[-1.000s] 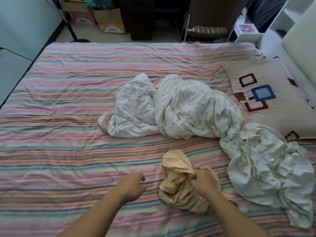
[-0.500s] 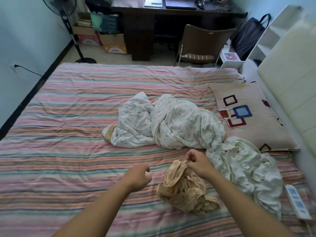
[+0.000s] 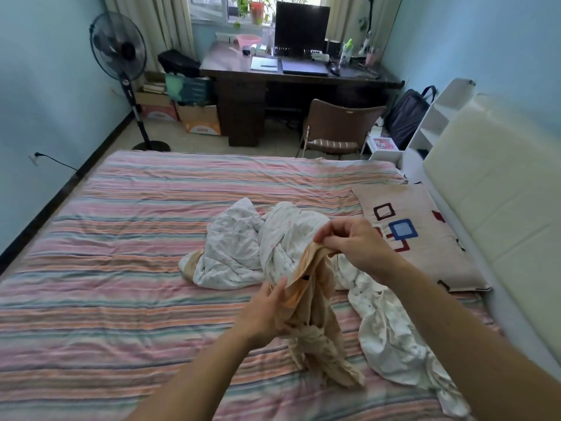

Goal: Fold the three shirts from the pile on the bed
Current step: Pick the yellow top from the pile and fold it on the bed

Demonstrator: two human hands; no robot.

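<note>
A crumpled tan shirt [image 3: 318,332] hangs above the striped bed [image 3: 121,268], its lower end trailing on the sheet. My right hand [image 3: 352,241] pinches its upper edge, raised over the pile. My left hand [image 3: 267,314] grips the same shirt lower down on its left side. Behind them lies a bunched white flower-print garment [image 3: 243,247]. A cream white shirt [image 3: 391,332] sprawls to the right, partly hidden by my right forearm.
A patterned pillow [image 3: 425,238] lies at the right by the padded headboard [image 3: 501,192]. Beyond the foot of the bed stand a brown chair [image 3: 337,129], a dark desk [image 3: 291,77] with a monitor, a floor fan [image 3: 121,56] and cardboard boxes.
My right hand has lifted the tan shirt off the bed. My left hand, shut on nothing before, has taken hold of the shirt. The camera has tilted up toward the desk.
</note>
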